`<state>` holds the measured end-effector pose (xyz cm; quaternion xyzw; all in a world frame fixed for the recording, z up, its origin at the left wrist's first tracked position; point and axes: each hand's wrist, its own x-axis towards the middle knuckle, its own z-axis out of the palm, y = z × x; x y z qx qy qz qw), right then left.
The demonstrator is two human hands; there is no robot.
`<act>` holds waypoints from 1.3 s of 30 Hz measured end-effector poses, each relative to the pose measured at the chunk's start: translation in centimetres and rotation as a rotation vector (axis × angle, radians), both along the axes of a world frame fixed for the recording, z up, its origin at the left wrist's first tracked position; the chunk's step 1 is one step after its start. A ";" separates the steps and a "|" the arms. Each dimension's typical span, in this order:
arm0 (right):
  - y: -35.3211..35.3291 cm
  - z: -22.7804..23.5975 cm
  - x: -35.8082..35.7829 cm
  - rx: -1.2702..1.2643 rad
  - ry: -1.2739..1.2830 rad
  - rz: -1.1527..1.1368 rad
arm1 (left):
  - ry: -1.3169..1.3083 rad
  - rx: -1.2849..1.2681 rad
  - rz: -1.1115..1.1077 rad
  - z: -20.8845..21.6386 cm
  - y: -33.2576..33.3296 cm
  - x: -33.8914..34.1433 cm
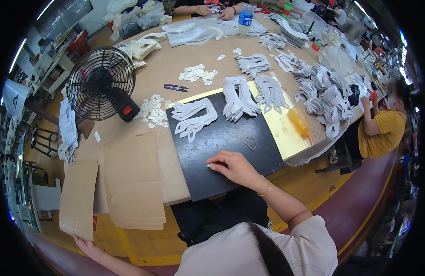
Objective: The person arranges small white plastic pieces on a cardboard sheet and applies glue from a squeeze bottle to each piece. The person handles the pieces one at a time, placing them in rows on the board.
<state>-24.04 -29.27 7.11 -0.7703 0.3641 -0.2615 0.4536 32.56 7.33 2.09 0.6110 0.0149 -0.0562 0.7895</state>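
My right hand [234, 168] is over the near part of a black board [196, 172], thumb and fingers pinched on a small white piece [209, 165]. Most of that piece is hidden by the fingertips. At the lower left, my left hand [86, 246] grips the near edge of a brown cardboard sheet [78, 198], which overhangs the table edge. Light grey U-shaped cut pieces [194, 115] lie fanned at the board's far left. Beside them sits another stack of grey cut pieces [238, 99]. A loose rubber band [250, 142] rests nearer my right hand.
Small white perforated pieces lie in a near pile [152, 110] and a far pile [197, 73]. Thread snips [175, 87], a black fan [102, 83], brown paper sheets [133, 184] and an orange squeeze bottle [299, 123] surround the board. A person in yellow [382, 131] works at right.
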 end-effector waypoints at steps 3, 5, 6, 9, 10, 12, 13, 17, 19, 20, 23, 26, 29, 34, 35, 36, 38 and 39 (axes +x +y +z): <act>0.2 -0.2 -1.5 -0.018 -0.020 -0.057 | -0.063 0.061 0.057 3.1 0.3 -2.6; 0.1 -0.1 -2.5 -0.027 -0.041 -0.094 | -0.099 0.096 0.110 5.4 1.5 -4.6; 0.0 0.0 -3.1 -0.062 -0.040 -0.131 | -0.109 0.106 0.124 6.3 2.0 -5.5; -0.9 0.2 -4.9 -0.121 -0.067 -0.225 | -0.125 0.123 0.159 9.4 3.8 -8.8; -1.0 0.4 -5.5 -0.113 -0.107 -0.280 | -0.119 0.124 0.155 10.2 4.2 -9.9; -1.5 0.4 -6.6 -0.047 -0.149 -0.401 | -0.082 0.120 0.116 11.7 4.6 -12.0; -1.6 0.7 -6.9 -0.006 -0.259 -0.428 | -0.049 0.115 0.081 12.2 4.5 -13.1; -1.8 1.8 -8.8 0.028 -0.461 -0.488 | 0.127 0.042 -0.252 10.6 -0.9 -18.6; -1.4 2.6 -9.2 0.012 -0.508 -0.519 | 0.167 -0.003 -0.451 8.1 -7.4 -23.0; -1.1 3.0 -9.7 0.048 -0.509 -0.540 | 0.191 -0.021 -0.557 6.6 -10.9 -25.2; -0.6 3.4 -10.5 0.147 -0.495 -0.571 | 0.400 0.154 -0.732 3.6 -15.7 -30.1; -1.0 3.3 -10.5 0.222 -0.380 -0.484 | 0.556 0.066 -0.894 -1.6 -16.9 -32.6; -2.3 3.2 -8.6 0.298 -0.181 -0.335 | 0.652 -0.019 -0.930 -2.7 -17.6 -35.9; -4.2 3.2 -1.0 0.280 0.148 0.037 | 0.692 -0.028 -0.934 -1.6 -17.5 -38.7; -4.4 3.1 1.0 0.235 0.217 0.133 | 0.690 -0.006 -0.921 -1.7 -17.4 -39.0; -4.6 3.0 2.9 0.188 0.284 0.230 | 0.674 0.022 -0.918 -1.6 -17.5 -39.3; -4.9 2.8 6.2 0.073 0.323 0.329 | 0.640 0.066 -0.926 -1.1 -18.2 -39.9; -5.0 1.9 7.5 -0.022 0.312 0.367 | 0.503 0.072 -1.013 -1.1 -18.3 -40.0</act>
